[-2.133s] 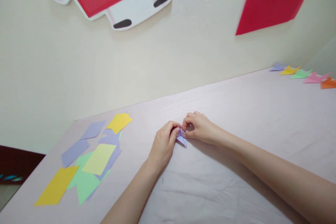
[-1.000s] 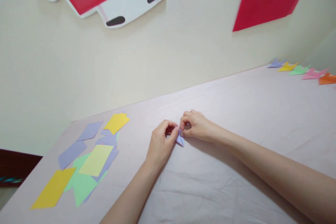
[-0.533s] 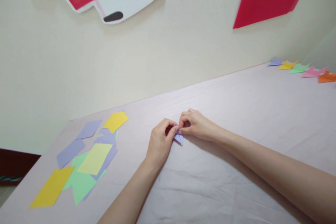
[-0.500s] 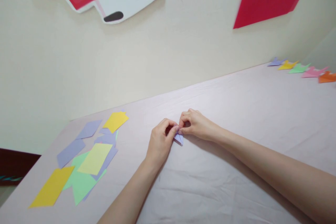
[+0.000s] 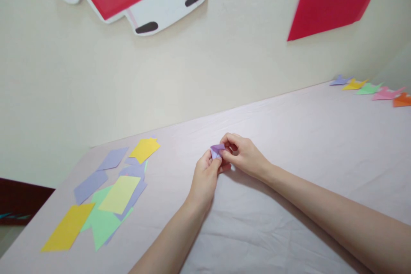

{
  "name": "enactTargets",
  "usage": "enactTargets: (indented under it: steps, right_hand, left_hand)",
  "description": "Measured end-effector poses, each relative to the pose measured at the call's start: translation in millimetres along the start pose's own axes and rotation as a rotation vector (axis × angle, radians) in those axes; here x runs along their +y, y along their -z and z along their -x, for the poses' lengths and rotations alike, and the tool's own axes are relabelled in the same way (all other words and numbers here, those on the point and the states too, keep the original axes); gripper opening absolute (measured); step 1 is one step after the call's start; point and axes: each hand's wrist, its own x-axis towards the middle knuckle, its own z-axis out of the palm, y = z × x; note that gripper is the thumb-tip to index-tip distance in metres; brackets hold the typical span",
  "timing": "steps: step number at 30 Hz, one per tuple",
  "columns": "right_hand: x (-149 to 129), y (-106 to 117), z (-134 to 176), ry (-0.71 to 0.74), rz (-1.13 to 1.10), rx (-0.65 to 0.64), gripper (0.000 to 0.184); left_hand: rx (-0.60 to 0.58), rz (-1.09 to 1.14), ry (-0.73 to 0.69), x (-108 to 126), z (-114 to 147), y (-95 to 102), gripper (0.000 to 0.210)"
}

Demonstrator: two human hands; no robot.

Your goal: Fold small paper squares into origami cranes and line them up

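A small folded piece of purple paper (image 5: 217,150) is held between my two hands, above the middle of the cloth-covered table (image 5: 266,218). My left hand (image 5: 207,171) grips its lower part, the thumb in front and the fingers behind it. With thumb and forefinger, my right hand (image 5: 242,152) pinches the paper's right edge. A darker purple flap shows at the top, over a paler face below. My fingertips hide part of the folds.
Loose sheets lie at the left: yellow paper (image 5: 68,227), green paper (image 5: 104,229), pale yellow paper (image 5: 120,194) and purple paper (image 5: 91,186). Several folded paper figures (image 5: 369,89) line the far right edge. A wall (image 5: 240,68) with red decorations rises behind the table.
The purple paper has come up and turned, so its flap now points upward between my hands. My left hand has shifted right and rolled its fingers behind the paper. The view has tilted slightly.
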Motion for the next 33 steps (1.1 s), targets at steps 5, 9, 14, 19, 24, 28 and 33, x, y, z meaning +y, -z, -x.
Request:
enactTargets:
  steps: [5, 9, 14, 19, 24, 28, 33]
  right_hand:
    - [-3, 2, 2, 0.167, 0.215, 0.019, 0.01]
    - [0, 2, 1, 0.164, 0.088, 0.038, 0.022]
    - [3, 1, 0, 0.174, -0.093, 0.012, 0.024]
    - [4, 2, 0, 0.088, -0.198, 0.0, 0.021]
    - [6, 5, -1, -0.076, -0.34, -0.019, 0.015]
    - [7, 6, -2, -0.114, -0.366, -0.053, 0.012]
    - [6, 5, -1, -0.083, -0.306, -0.076, 0.015]
  left_hand:
    - [-0.033, -0.073, -0.046, -4, -1, 0.4, 0.022]
    - [-0.074, -0.017, 0.021, -1, -2, 2.1, 0.022]
    - [-0.089, 0.035, 0.09, 2, -4, 6.0, 0.022]
    - [-0.14, 0.046, 0.1, 4, -3, 6.5, 0.025]
    - [-0.13, 0.037, 0.085, 5, -3, 8.1, 0.033]
    - [-0.123, 0.028, 0.062, 3, -2, 10.1, 0.032]
    - [-0.045, -0.01, 0.012, -4, -2, 9.3, 0.047]
